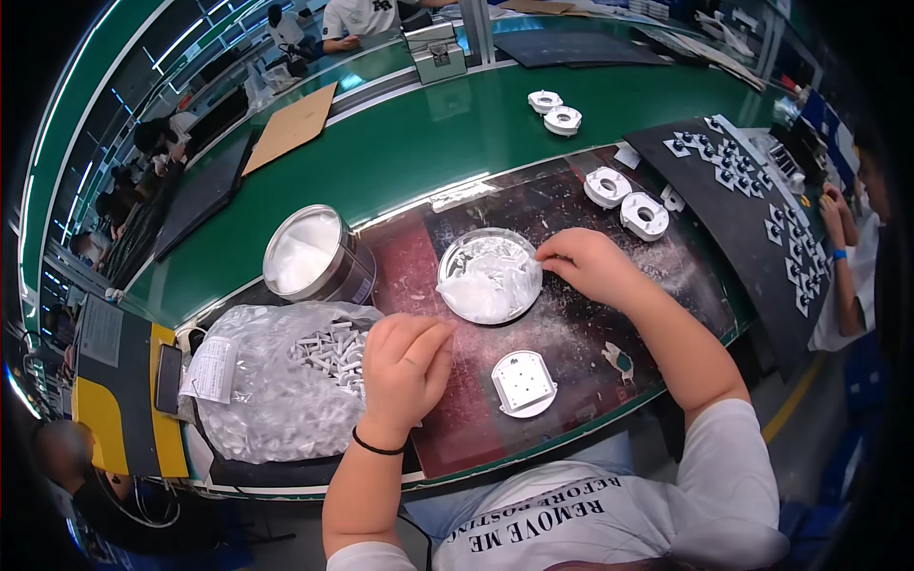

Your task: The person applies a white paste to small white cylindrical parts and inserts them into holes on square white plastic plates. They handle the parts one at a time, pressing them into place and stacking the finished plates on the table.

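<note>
Head view: round dish [490, 234] beside right hand [592, 270], open side upward.

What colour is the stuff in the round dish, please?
The stuff is white, clearest in the head view.

Glossy green counter [419, 124] across the middle of the frame. On it, a board [433, 423], maroon at left and blackish brown at right, is speckled with white. Centre: a clear, silvery-rimmed dish [490, 232] holds white paste [481, 290]. Left of centre, a dark grey tin [352, 276] shows white contents [309, 252]; below it, a clear bag [276, 414] with grey pegs [333, 354]. Lower centre: a white plate [524, 383] with dark dots. Far left: a yellow-and-grey machine [119, 381]. Right: a black sheet [724, 209] patterned with small white, dark-centred parts [728, 178]. Upper left: tan cardboard [290, 127]. Bottom: a white shirt [666, 495] with black lettering, and a black wristband [376, 444].
</note>
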`<action>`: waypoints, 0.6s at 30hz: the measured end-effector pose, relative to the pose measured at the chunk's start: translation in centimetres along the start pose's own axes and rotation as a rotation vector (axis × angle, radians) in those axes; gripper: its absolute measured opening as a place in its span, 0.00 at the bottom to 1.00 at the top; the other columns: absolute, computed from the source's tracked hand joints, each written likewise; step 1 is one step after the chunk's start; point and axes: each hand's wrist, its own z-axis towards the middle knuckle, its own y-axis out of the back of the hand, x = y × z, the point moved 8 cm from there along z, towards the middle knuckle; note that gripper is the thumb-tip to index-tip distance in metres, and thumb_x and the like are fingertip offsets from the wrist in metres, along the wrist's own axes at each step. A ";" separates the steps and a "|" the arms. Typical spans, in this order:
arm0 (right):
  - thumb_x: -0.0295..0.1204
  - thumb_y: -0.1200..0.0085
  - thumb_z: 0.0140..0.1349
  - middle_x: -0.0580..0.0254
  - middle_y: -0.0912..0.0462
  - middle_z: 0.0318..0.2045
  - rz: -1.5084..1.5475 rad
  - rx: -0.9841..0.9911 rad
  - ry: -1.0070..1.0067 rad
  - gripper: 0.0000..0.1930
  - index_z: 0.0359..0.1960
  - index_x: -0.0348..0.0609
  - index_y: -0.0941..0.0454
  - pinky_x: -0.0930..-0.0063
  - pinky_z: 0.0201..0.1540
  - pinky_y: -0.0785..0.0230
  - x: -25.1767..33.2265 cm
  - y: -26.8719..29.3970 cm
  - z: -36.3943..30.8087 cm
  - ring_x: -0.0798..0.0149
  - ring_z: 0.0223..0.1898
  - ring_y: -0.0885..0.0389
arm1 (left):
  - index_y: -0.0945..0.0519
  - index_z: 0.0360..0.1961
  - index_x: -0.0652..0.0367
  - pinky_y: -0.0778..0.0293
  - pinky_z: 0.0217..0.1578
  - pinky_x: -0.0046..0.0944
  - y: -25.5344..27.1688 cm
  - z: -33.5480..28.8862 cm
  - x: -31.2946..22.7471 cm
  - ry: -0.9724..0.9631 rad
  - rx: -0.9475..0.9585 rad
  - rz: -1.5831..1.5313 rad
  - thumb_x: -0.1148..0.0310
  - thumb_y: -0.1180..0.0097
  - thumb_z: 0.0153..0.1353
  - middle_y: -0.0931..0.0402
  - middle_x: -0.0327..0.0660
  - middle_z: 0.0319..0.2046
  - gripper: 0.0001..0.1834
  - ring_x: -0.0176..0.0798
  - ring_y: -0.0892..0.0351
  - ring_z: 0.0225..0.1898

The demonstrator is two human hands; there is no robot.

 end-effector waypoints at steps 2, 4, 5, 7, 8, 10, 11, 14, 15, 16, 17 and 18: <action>0.26 0.43 0.53 0.61 0.21 0.37 -0.159 -0.137 0.296 0.05 0.31 0.41 0.20 0.66 0.44 0.30 1.1 -0.1 -0.4 0.57 0.41 0.24 | 0.21 0.32 0.58 0.30 0.36 0.41 -0.2 0.1 -0.1 0.000 0.023 -0.015 0.77 0.40 0.44 0.23 0.38 0.32 0.11 0.44 0.25 0.34; 0.26 0.44 0.53 0.63 0.22 0.35 -0.216 -0.126 0.287 0.05 0.31 0.43 0.20 0.66 0.45 0.32 1.4 -0.5 -0.3 0.58 0.41 0.25 | 0.21 0.32 0.58 0.30 0.36 0.42 -0.4 0.0 -0.1 0.000 0.027 -0.037 0.77 0.40 0.44 0.23 0.38 0.32 0.11 0.44 0.25 0.34; 0.27 0.45 0.53 0.64 0.22 0.34 -0.245 -0.121 0.283 0.05 0.31 0.43 0.20 0.66 0.46 0.33 1.5 -0.6 -0.3 0.59 0.41 0.26 | 0.21 0.32 0.59 0.30 0.35 0.42 -0.6 0.0 -0.2 0.000 0.029 -0.048 0.77 0.40 0.44 0.23 0.38 0.32 0.11 0.44 0.25 0.33; 0.26 0.43 0.52 0.65 0.23 0.32 -0.339 -0.168 0.394 0.05 0.31 0.44 0.20 0.67 0.44 0.33 2.0 -0.8 -0.4 0.59 0.40 0.26 | 0.21 0.32 0.58 0.30 0.35 0.42 -0.7 0.0 -0.1 0.001 0.044 -0.050 0.77 0.40 0.44 0.23 0.38 0.31 0.11 0.44 0.24 0.33; 0.26 0.43 0.51 0.65 0.24 0.31 -0.386 -0.192 0.449 0.05 0.30 0.44 0.20 0.67 0.43 0.34 2.3 -0.9 -0.5 0.60 0.39 0.26 | 0.21 0.32 0.58 0.30 0.35 0.42 -0.8 0.0 0.0 0.001 0.052 -0.051 0.77 0.40 0.44 0.23 0.38 0.31 0.11 0.44 0.24 0.33; 0.25 0.44 0.50 0.67 0.24 0.31 -0.446 -0.186 0.447 0.05 0.30 0.46 0.20 0.68 0.44 0.35 2.4 -1.2 -0.4 0.62 0.40 0.27 | 0.21 0.32 0.58 0.30 0.35 0.42 -0.8 0.0 0.0 0.002 0.069 -0.047 0.77 0.40 0.44 0.23 0.39 0.31 0.11 0.44 0.24 0.33; 0.25 0.44 0.49 0.68 0.24 0.32 -0.477 -0.183 0.445 0.06 0.30 0.47 0.20 0.69 0.44 0.36 2.4 -1.3 -0.4 0.63 0.40 0.28 | 0.21 0.32 0.58 0.30 0.35 0.42 -0.8 0.0 0.0 0.002 0.077 -0.045 0.77 0.40 0.44 0.23 0.39 0.31 0.10 0.44 0.24 0.33; 0.24 0.46 0.47 0.69 0.24 0.32 -0.510 -0.185 0.464 0.08 0.31 0.48 0.20 0.69 0.43 0.38 2.7 -1.4 -0.5 0.64 0.41 0.28 | 0.20 0.32 0.59 0.30 0.35 0.42 -0.8 -0.1 0.1 0.009 0.088 -0.044 0.77 0.40 0.44 0.23 0.39 0.31 0.10 0.43 0.24 0.33; 0.23 0.46 0.46 0.69 0.24 0.32 -0.514 -0.183 0.463 0.09 0.31 0.48 0.20 0.69 0.44 0.38 2.7 -1.4 -0.5 0.64 0.41 0.28 | 0.20 0.32 0.59 0.30 0.35 0.42 -0.8 -0.1 0.1 0.011 0.091 -0.047 0.77 0.40 0.44 0.23 0.39 0.31 0.10 0.43 0.24 0.33; 0.23 0.47 0.46 0.69 0.24 0.33 -0.518 -0.182 0.462 0.09 0.31 0.48 0.20 0.69 0.44 0.38 2.6 -1.5 -0.5 0.64 0.41 0.29 | 0.20 0.32 0.59 0.30 0.35 0.41 -0.8 0.0 0.0 0.014 0.094 -0.049 0.77 0.40 0.44 0.23 0.39 0.31 0.10 0.43 0.24 0.33; 0.23 0.47 0.46 0.69 0.24 0.33 -0.522 -0.180 0.461 0.09 0.31 0.48 0.21 0.69 0.44 0.38 2.5 -1.5 -0.5 0.64 0.41 0.29 | 0.20 0.32 0.59 0.30 0.35 0.41 -0.8 0.0 0.0 0.016 0.097 -0.052 0.77 0.40 0.44 0.23 0.39 0.31 0.10 0.43 0.24 0.33; 0.23 0.47 0.46 0.69 0.24 0.33 -0.524 -0.178 0.463 0.09 0.31 0.48 0.21 0.69 0.44 0.39 2.6 -1.5 -0.5 0.64 0.41 0.29 | 0.20 0.32 0.59 0.30 0.35 0.41 -0.8 -0.1 0.0 0.016 0.099 -0.052 0.77 0.40 0.44 0.23 0.39 0.31 0.10 0.43 0.24 0.33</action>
